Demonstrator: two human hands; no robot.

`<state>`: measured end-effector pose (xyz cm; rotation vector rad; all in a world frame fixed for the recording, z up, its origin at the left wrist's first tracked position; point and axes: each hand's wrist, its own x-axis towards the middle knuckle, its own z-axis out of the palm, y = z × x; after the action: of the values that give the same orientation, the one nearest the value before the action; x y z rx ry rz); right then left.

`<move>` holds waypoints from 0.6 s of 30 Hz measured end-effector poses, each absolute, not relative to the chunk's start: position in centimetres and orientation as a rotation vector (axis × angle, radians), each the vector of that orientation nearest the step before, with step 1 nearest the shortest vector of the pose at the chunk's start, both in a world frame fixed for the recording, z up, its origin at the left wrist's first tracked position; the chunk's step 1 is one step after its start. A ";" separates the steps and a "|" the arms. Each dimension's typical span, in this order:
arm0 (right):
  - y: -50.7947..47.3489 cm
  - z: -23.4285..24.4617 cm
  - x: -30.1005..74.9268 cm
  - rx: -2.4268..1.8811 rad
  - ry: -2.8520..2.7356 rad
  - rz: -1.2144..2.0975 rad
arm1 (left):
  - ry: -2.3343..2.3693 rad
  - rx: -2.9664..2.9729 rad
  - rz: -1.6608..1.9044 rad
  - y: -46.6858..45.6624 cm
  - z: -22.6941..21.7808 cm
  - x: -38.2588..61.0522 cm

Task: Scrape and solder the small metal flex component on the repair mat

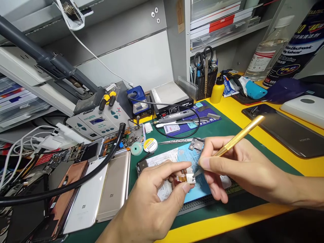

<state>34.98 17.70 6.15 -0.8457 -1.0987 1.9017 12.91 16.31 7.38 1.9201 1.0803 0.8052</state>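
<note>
My left hand (154,195) pinches a small metal-shielded part with a copper flex tab (186,176) between thumb and fingers, low over the blue work mat (199,189). My right hand (233,165) grips a gold-handled craft knife (238,135) like a pen. Its blade tip touches the right edge of the small part. A printed white sheet (163,158) lies on the mat under my hands. A small square shielded component (196,144) rests on the mat just above my right fingers.
Several phones and back covers (101,192) lie at the left with circuit boards (121,138) and a black hose (76,182). Behind stand a soldering station (98,123), a hot plate (172,98), tweezers (174,141), a solder-paste tin (150,145) and a pen cup with scissors (205,81). A dark phone (286,131) and solvent bottles (293,47) are at right.
</note>
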 end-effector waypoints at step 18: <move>18.6 6.7 35.6 -0.819 -1.011 1.874 | 1.177 2.388 0.513 16.4 7.2 11.6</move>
<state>35.60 18.62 6.67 -0.8187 -1.0109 1.8743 11.58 16.35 7.18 2.3878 1.1767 0.5130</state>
